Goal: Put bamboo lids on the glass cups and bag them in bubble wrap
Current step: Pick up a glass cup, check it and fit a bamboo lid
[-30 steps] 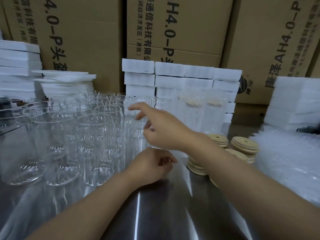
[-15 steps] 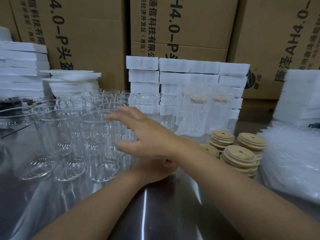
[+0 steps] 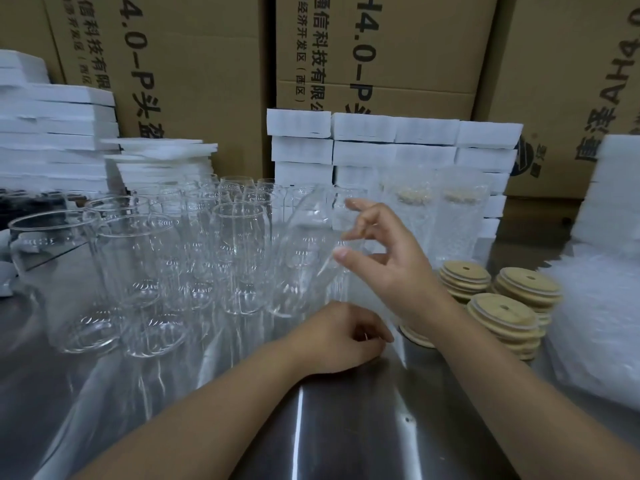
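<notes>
Several clear glass cups [image 3: 166, 258] stand grouped on the left of the steel table [image 3: 346, 427]. My right hand [image 3: 388, 258] grips one glass cup [image 3: 304, 251] between thumb and fingers, tilted at the group's right edge. My left hand [image 3: 339, 337] rests on the table just below it, fingers loosely curled, with nothing seen in it. Stacks of round bamboo lids [image 3: 502, 317] sit right of my right wrist. A pile of bubble wrap bags [image 3: 599, 323] lies at the far right. Two lidded cups in bubble wrap [image 3: 433, 216] stand behind.
White foam blocks [image 3: 391, 140] are stacked behind the cups, more foam sheets [image 3: 55, 133] at the left and foam [image 3: 616, 195] at the right. Large cardboard boxes [image 3: 381, 46] form a wall at the back. Bare steel table lies in front of me.
My right hand swept left over the cups, then closed on one cup and tipped it toward me. My left hand stayed resting on the table.
</notes>
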Available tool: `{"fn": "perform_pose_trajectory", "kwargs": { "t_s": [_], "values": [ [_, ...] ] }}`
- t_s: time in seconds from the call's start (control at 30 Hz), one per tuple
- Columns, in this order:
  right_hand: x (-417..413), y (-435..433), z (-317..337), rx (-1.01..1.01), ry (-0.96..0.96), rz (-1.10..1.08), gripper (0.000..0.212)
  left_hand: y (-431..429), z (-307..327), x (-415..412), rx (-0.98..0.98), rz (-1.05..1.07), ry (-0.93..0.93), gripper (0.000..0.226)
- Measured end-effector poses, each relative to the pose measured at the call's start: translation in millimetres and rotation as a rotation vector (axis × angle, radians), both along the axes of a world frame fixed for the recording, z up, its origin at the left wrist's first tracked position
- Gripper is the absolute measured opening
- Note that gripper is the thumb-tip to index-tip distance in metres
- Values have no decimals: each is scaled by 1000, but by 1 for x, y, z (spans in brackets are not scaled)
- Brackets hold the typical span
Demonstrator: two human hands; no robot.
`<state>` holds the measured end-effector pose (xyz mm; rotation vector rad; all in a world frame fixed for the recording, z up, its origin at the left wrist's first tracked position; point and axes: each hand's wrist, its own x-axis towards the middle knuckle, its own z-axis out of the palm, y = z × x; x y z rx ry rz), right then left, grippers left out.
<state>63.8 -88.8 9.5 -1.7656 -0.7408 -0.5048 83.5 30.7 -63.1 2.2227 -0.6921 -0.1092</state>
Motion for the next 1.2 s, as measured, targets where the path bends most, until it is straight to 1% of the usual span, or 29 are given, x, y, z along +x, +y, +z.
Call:
{"fn": "perform_pose_trajectory", "kwargs": {
  "t_s": [0.07,0.13,0.23,0.3,0.37,0.4,0.47,0.53,0.6,0.63,0.67,0.7,0.73,0.77,0.8,0.83,0.87,1.0,1.13,1.2],
  "values": [
    [1,-6,-3,48,-90,-92,31,0,2,1,-95,-14,42,17],
    [1,-6,-9,54,-196,-212,31,4,3,3,-239,33,146,20],
    [2,0,-22,-37,-357,-406,25,10,9,10,-514,159,361,45],
    [5,3,-31,-122,-448,-478,30,13,12,14,-710,236,451,59],
    [7,4,-36,-152,-438,-503,30,17,12,17,-828,291,488,70],
    [7,4,-37,-142,-408,-495,29,19,11,19,-845,288,496,75],
    [8,3,-37,-122,-357,-458,28,25,10,21,-816,231,502,80],
    [7,3,-37,-110,-352,-428,30,30,9,23,-769,170,495,80],
    [6,6,-38,-56,-319,-347,32,31,7,24,-733,143,483,81],
    [4,8,-39,-15,-284,-287,35,31,7,24,-713,140,468,75],
    [3,11,-41,22,-248,-235,41,30,7,23,-690,134,450,67],
    [1,13,-42,48,-223,-201,51,30,7,21,-662,129,433,65],
    [0,15,-44,63,-206,-183,61,30,7,21,-632,129,424,71],
    [-1,16,-43,70,-189,-175,69,30,6,21,-606,136,409,86],
    [-1,17,-43,72,-168,-173,72,30,5,22,-586,141,395,103],
    [-1,16,-41,70,-150,-175,72,29,5,21,-569,147,381,115],
    [-1,16,-40,65,-138,-181,70,29,5,21,-569,148,372,120],
    [-2,15,-41,51,-112,-193,71,24,6,18,-600,184,351,111],
    [-2,16,-40,95,-94,-207,68,23,5,17,-520,233,216,106],
    [-2,15,-39,135,-107,-208,68,23,4,18,-488,240,153,110]
  ]
}}
